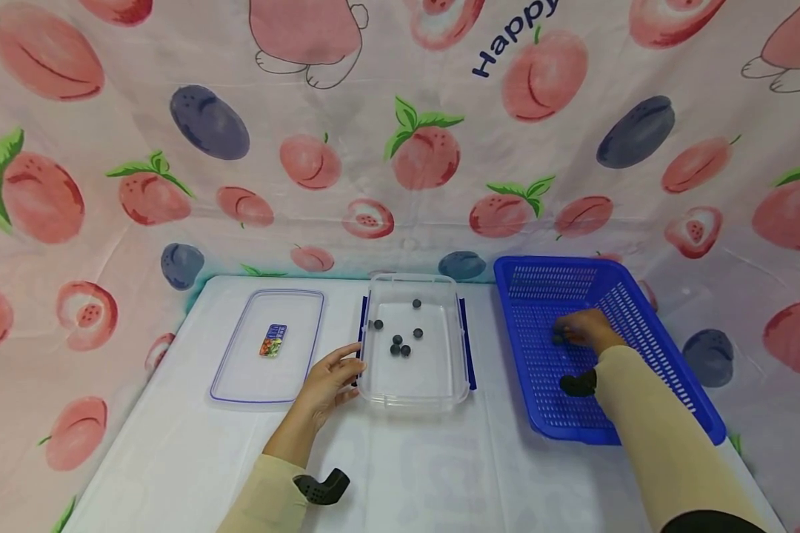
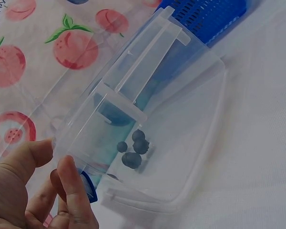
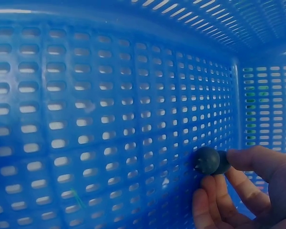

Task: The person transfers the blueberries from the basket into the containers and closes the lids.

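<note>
A clear plastic container point(image 1: 433, 377) with blue side latches holds several blueberries point(image 1: 418, 333), some clustered in its middle. My left hand point(image 1: 328, 385) grips its left edge; in the left wrist view the thumb point(image 2: 38, 151) and fingers are at the wall beside a blue latch point(image 2: 89, 186). Inside the blue basket point(image 1: 533, 414), my right hand point(image 1: 585, 327) reaches low. The right wrist view has its thumb point(image 3: 255, 160) and fingers pinching dark blueberries point(image 3: 207, 161), two of them visible, near the slotted basket floor.
Left of the container lies a clear lid point(image 1: 240, 377) with a blue seal and a colourful label point(image 1: 273, 340). All stand on a white-covered table point(image 1: 427, 466). A fruit-printed cloth point(image 1: 373, 111) hangs behind. The basket's raised walls surround the right hand.
</note>
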A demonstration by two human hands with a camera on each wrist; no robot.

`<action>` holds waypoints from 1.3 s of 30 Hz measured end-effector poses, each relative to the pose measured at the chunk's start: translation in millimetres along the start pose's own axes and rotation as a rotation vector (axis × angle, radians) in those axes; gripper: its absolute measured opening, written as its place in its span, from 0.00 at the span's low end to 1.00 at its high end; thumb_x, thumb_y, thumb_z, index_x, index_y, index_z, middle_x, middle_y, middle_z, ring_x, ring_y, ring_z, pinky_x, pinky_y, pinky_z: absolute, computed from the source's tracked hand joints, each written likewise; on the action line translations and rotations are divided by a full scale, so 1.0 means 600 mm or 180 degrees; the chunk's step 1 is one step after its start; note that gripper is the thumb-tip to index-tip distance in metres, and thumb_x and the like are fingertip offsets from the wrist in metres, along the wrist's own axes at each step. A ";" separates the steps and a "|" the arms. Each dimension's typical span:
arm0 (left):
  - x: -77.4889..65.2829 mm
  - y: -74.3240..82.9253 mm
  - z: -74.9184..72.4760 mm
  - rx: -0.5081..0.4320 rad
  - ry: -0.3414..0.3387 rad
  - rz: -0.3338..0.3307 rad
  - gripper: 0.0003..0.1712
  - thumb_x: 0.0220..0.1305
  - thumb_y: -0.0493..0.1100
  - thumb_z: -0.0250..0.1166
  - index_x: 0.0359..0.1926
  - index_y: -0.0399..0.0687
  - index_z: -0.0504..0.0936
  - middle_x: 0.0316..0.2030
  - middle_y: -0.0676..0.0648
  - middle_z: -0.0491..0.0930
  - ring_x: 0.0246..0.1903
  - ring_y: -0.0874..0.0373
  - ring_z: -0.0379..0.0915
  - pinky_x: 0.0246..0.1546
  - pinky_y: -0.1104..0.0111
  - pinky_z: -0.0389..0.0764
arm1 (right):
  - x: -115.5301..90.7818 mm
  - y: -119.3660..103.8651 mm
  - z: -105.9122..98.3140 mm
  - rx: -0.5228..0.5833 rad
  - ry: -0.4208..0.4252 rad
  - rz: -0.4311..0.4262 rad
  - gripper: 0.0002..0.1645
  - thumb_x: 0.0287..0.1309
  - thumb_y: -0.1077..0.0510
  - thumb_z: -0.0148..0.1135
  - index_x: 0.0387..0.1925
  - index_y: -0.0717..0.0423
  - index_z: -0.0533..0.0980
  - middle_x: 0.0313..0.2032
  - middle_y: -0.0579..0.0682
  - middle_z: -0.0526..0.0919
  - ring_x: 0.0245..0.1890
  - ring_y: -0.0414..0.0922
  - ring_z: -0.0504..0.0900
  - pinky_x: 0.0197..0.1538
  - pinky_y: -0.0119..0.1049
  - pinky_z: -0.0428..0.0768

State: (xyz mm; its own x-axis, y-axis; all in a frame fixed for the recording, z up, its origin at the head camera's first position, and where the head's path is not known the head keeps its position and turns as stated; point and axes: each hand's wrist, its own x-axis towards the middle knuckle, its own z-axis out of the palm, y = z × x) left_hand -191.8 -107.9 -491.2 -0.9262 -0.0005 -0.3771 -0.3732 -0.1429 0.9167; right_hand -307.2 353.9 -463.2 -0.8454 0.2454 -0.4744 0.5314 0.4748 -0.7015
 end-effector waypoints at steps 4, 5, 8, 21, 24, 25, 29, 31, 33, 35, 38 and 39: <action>0.000 -0.001 0.000 0.0001 0.0010 0.0011 0.27 0.64 0.37 0.66 0.64 0.46 0.75 0.37 0.53 0.78 0.34 0.58 0.71 0.28 0.74 0.81 | -0.004 0.001 0.005 0.0015 0.0050 -0.0016 0.36 0.58 0.61 0.62 0.61 0.82 0.64 0.54 0.71 0.75 0.58 0.63 0.76 0.59 0.50 0.78; 0.000 0.000 0.000 -0.0002 0.0015 0.0012 0.26 0.64 0.37 0.66 0.64 0.46 0.76 0.37 0.53 0.78 0.34 0.59 0.71 0.28 0.74 0.81 | -0.005 0.001 0.006 0.0014 0.0067 -0.0021 0.36 0.58 0.61 0.62 0.61 0.82 0.63 0.53 0.71 0.75 0.58 0.63 0.75 0.59 0.50 0.78; 0.000 0.001 0.000 -0.0015 0.0029 0.0000 0.26 0.64 0.37 0.65 0.63 0.47 0.76 0.37 0.53 0.78 0.34 0.59 0.70 0.28 0.73 0.81 | -0.002 0.004 0.009 -0.0018 0.0099 -0.0012 0.35 0.60 0.61 0.61 0.61 0.82 0.63 0.53 0.70 0.75 0.59 0.63 0.75 0.60 0.50 0.77; -0.001 0.001 0.002 -0.0018 0.0002 0.0009 0.27 0.64 0.37 0.66 0.64 0.46 0.75 0.37 0.54 0.78 0.34 0.60 0.70 0.29 0.74 0.81 | -0.007 0.017 -0.017 0.0049 -0.0030 -0.0170 0.36 0.61 0.60 0.60 0.63 0.81 0.62 0.57 0.72 0.74 0.51 0.56 0.81 0.58 0.47 0.80; -0.002 0.001 0.001 -0.0027 0.0006 -0.0001 0.27 0.64 0.37 0.66 0.64 0.47 0.75 0.37 0.54 0.78 0.34 0.60 0.71 0.29 0.75 0.81 | -0.012 0.015 -0.022 -0.0023 -0.0084 -0.0259 0.35 0.64 0.58 0.58 0.63 0.80 0.63 0.57 0.71 0.75 0.48 0.52 0.82 0.57 0.45 0.80; -0.002 0.000 0.001 -0.0034 0.0007 -0.0004 0.27 0.64 0.37 0.66 0.64 0.47 0.75 0.37 0.54 0.78 0.34 0.60 0.71 0.29 0.75 0.81 | -0.014 0.013 -0.024 -0.0039 -0.0126 -0.0303 0.35 0.65 0.58 0.57 0.63 0.80 0.63 0.58 0.71 0.75 0.49 0.52 0.83 0.57 0.45 0.80; -0.001 -0.001 0.000 -0.0046 -0.0010 0.0017 0.28 0.63 0.37 0.66 0.65 0.47 0.75 0.37 0.54 0.78 0.35 0.60 0.71 0.29 0.74 0.81 | -0.027 0.004 -0.026 -0.0144 -0.0303 -0.0602 0.33 0.69 0.55 0.54 0.63 0.78 0.64 0.58 0.68 0.76 0.50 0.50 0.83 0.58 0.45 0.80; 0.000 -0.001 -0.001 -0.0057 -0.0017 0.0019 0.28 0.63 0.37 0.67 0.65 0.46 0.74 0.37 0.54 0.78 0.35 0.60 0.71 0.29 0.74 0.81 | -0.036 -0.001 -0.026 -0.0174 -0.0386 -0.0782 0.32 0.69 0.54 0.54 0.62 0.78 0.65 0.55 0.65 0.80 0.50 0.49 0.83 0.58 0.46 0.79; -0.001 -0.001 -0.001 -0.0058 -0.0021 0.0015 0.28 0.64 0.37 0.67 0.65 0.46 0.74 0.37 0.54 0.78 0.35 0.60 0.71 0.29 0.74 0.81 | -0.046 -0.008 -0.023 -0.0169 -0.0476 -0.0945 0.31 0.70 0.54 0.55 0.61 0.78 0.67 0.52 0.60 0.82 0.48 0.46 0.83 0.59 0.47 0.78; -0.001 0.000 0.000 -0.0051 -0.0015 0.0011 0.28 0.64 0.37 0.66 0.65 0.47 0.74 0.36 0.55 0.78 0.35 0.60 0.71 0.29 0.74 0.81 | -0.055 -0.014 -0.019 -0.0157 -0.0552 -0.1083 0.31 0.69 0.54 0.56 0.60 0.78 0.68 0.49 0.55 0.84 0.45 0.42 0.83 0.60 0.48 0.78; 0.000 0.000 0.000 -0.0030 -0.0009 0.0017 0.28 0.64 0.38 0.66 0.66 0.46 0.74 0.37 0.54 0.78 0.33 0.60 0.70 0.29 0.74 0.80 | -0.070 -0.024 -0.010 -0.0182 -0.0626 -0.1241 0.30 0.68 0.53 0.58 0.59 0.76 0.70 0.50 0.55 0.84 0.43 0.38 0.83 0.59 0.49 0.78; 0.000 0.000 0.000 -0.0023 -0.0006 0.0019 0.28 0.65 0.38 0.66 0.66 0.46 0.74 0.37 0.54 0.78 0.33 0.61 0.70 0.29 0.74 0.80 | -0.074 -0.028 -0.007 -0.0221 -0.0634 -0.1290 0.30 0.68 0.52 0.58 0.59 0.75 0.70 0.50 0.56 0.84 0.43 0.37 0.83 0.59 0.49 0.78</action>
State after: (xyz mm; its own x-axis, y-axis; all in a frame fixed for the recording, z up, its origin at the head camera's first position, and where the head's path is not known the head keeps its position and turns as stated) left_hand -191.7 -108.0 -491.1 -0.9285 0.0007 -0.3714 -0.3673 -0.1502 0.9179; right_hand -278.5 338.6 -428.3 -0.9541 -0.1360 -0.2668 0.1493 0.5563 -0.8175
